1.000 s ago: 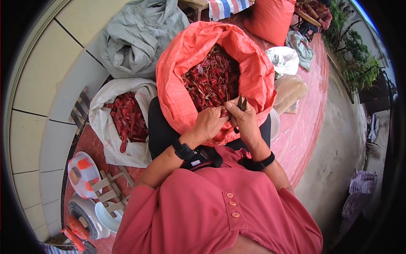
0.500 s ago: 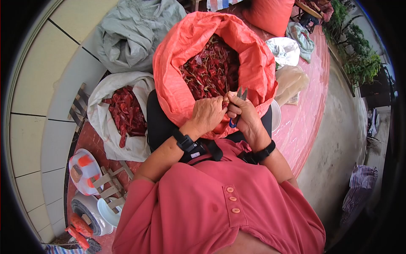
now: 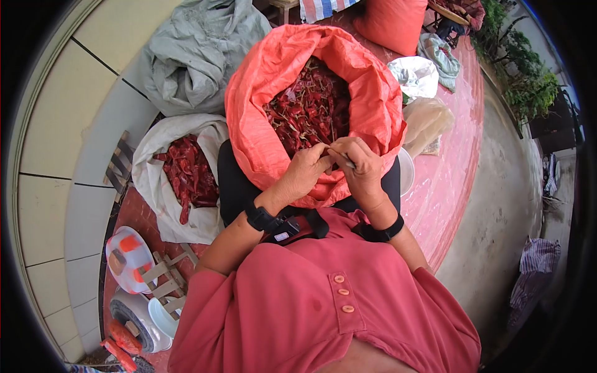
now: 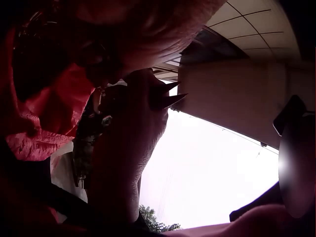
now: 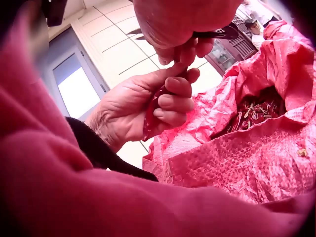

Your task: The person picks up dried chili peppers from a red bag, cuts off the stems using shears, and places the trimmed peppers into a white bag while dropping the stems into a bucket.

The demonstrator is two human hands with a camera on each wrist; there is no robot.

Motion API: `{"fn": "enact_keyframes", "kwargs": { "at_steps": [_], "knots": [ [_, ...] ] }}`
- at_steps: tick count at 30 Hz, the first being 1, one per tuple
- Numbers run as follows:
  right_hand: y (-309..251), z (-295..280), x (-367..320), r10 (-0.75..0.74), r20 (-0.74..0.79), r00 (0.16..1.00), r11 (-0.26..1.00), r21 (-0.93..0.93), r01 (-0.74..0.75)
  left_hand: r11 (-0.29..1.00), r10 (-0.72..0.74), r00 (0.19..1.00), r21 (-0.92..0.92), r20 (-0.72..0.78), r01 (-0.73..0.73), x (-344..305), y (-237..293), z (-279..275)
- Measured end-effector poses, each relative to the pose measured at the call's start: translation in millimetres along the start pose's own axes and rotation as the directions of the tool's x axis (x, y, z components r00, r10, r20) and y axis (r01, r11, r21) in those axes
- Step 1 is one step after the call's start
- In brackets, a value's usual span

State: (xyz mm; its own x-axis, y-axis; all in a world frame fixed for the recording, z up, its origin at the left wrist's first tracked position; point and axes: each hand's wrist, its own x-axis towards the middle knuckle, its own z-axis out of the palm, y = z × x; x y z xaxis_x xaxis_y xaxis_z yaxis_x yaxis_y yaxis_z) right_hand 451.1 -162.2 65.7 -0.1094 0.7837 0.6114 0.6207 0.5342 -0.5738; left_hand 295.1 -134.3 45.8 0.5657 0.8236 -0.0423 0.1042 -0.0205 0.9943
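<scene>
Over the near rim of the red sack, full of dried red chili peppers, both hands meet at the fingertips. The left hand curls round a red pepper, which shows between its fingers and palm in the right wrist view. In the right hand is a pair of dark scissors; their two pointed blades stick out apart past the hand in the left wrist view. The right fingertips touch the left thumb and fingers. What lies between the fingertips is too small to tell.
On the left stands a white sack of red peppers, behind it a grey-green sack. A white bowl and a beige bag are at the right. Basins lie at the lower left.
The right hand has turned over, so the scissor blades that pointed up beside its thumb are mostly hidden in the head view. The left hand stays close by, its fingers reaching a little further forward.
</scene>
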Motion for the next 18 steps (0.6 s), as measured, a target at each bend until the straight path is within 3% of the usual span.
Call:
{"fn": "enact_keyframes", "kwargs": {
  "at_steps": [1, 2, 4, 5, 7, 8, 12, 18],
  "knots": [
    [-3, -2, 0, 0.004, 0.034, 0.999, 0.996, -0.089, -0.001, 0.999, 0.04, 0.999, 0.014, -0.016, -0.04, -2, 0, 3],
    [-5, -1, -2, 0.202, 0.02, 0.979, 0.976, 0.085, -0.203, 0.997, 0.079, 0.996, 0.029, -0.03, -0.078, -3, -1, 6],
    [-10, 2, -3, 0.553, 0.092, 0.828, 0.736, 0.412, -0.537, 0.931, 0.191, 0.981, 0.324, -0.041, -0.167, -3, -6, 12],
    [-7, 6, -4, 0.577, 0.088, 0.812, 0.634, 0.578, -0.513, 0.863, 0.245, 0.969, 0.463, -0.033, -0.203, -4, -8, 13],
    [-4, 0, -3, 0.672, 0.266, 0.691, 0.393, 0.663, -0.637, 0.749, 0.312, 0.95, 0.613, 0.005, -0.25, -7, -5, 12],
    [-4, -3, -3, 0.696, 0.358, 0.622, 0.26, 0.683, -0.683, 0.682, 0.343, 0.939, 0.68, 0.028, -0.27, -9, -4, 11],
    [4, -4, -6, 0.649, 0.587, 0.484, -0.043, 0.663, -0.747, 0.556, 0.484, 0.866, 0.721, 0.124, -0.414, -13, -5, 3],
    [17, -1, -13, 0.617, 0.711, 0.337, -0.204, 0.558, -0.804, 0.483, 0.538, 0.806, 0.693, 0.247, -0.535, -13, -2, -7]
  ]
}}
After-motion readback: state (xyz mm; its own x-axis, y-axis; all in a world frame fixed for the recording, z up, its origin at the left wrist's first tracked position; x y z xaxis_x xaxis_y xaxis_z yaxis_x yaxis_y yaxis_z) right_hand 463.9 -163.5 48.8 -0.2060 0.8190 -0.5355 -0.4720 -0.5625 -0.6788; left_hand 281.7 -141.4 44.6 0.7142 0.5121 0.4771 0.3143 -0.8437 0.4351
